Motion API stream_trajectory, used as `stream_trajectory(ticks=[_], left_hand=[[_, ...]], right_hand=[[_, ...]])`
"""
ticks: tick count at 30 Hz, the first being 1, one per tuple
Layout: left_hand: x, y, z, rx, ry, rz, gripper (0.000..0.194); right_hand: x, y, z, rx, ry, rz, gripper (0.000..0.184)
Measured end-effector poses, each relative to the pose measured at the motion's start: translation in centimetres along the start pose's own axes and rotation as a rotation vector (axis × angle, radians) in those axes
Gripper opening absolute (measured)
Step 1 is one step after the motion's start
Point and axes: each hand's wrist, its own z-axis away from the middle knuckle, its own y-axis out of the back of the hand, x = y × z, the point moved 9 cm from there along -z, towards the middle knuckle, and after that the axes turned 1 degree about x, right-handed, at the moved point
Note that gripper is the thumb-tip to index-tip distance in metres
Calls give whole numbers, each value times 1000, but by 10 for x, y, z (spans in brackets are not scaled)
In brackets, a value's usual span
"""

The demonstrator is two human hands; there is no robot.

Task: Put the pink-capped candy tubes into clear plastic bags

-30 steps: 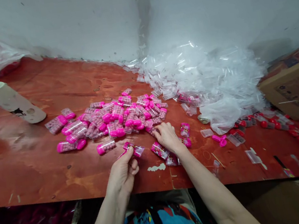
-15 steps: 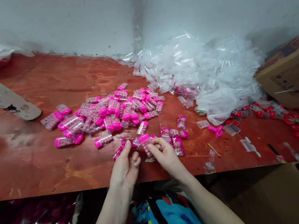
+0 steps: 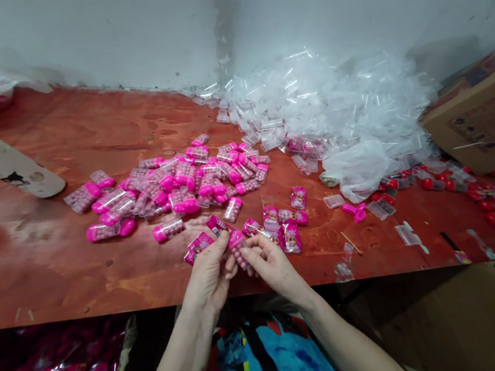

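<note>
Note the pink-capped tube, just brought by the right fingers to meet the left fingers; now gripped between both, above the near part of the table. Judge as a change from one-handed transfer to two-handed handling. Cannot confirm any added left-hand pinch on the printed packet just beyond. Locate loose packets beside the right fingers, heaped tubes ahead, clear plastic pieces ahead-right. Observe worn red wood underneath, white bottle far left, cardboard carton far right, pale wall behind.
</note>
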Motion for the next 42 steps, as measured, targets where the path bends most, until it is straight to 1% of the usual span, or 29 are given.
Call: stream_trajectory(ticks=[2,4,5,7,8,10,13,15,17,20,22,24,27,28,29,32,34,36,37,38,40,41,42], left_hand=[[-1,1,1,12,-12,-12,45],[-1,3,1,23,-28,-9,47],[-1,3,1,17,-29,-15,46],[-4,3,0,-9,-14,-40,42],[-6,3,0,-25,-1,-54,41],[-10,1,1,-56,27,-85,41],[-14,-3,5,-99,22,-163,45],[-16,-7,11,-127,-1,-227,45],[-18,-8,17,-131,-25,-282,43],[-21,-5,24,-114,-25,-337,39],[-18,-2,24,-95,-29,-331,36],[-12,2,22,-66,-39,-277,35],[-10,5,18,-63,-14,-171,34],[-12,4,17,-76,1,-155,34],[-14,3,16,-85,10,-151,34],[-20,0,16,-77,-3,-173,32],[-22,-3,18,-76,-10,-195,32],[-23,-2,21,-77,13,-234,34],[-22,1,23,-59,20,-267,35],[-18,8,25,-21,14,-310,37],[-3,29,29,100,-48,-409,40],[8,40,31,169,-102,-450,40],[18,51,33,229,-158,-483,40]], right_hand=[[-6,-1,4,-15,91,90,24],[-12,0,8,2,186,241,20],[-15,1,11,22,220,314,21],[-16,1,14,52,251,382,31],[-14,0,14,45,243,350,37],[-8,-2,12,1,181,182,45],[3,-2,6,-28,39,-83,48],[9,-1,4,-21,-46,-174,49],[11,1,3,-9,-73,-189,48],[5,2,4,9,1,-98,48],[2,2,5,11,48,-48,44],[2,-3,7,-43,54,-44,40],[7,-16,12,-201,31,-90,44],[10,-18,14,-225,27,-103,46],[13,-18,14,-218,27,-108,47],[23,-11,11,-130,34,-82,45],[24,-7,10,-122,33,-40,44],[17,3,9,-124,40,36,45],[10,13,8,-87,57,93,45],[0,28,7,-16,81,167,47],[-23,59,8,192,143,382,57],[-34,69,9,290,167,515,65],[-42,73,9,362,188,637,69]])
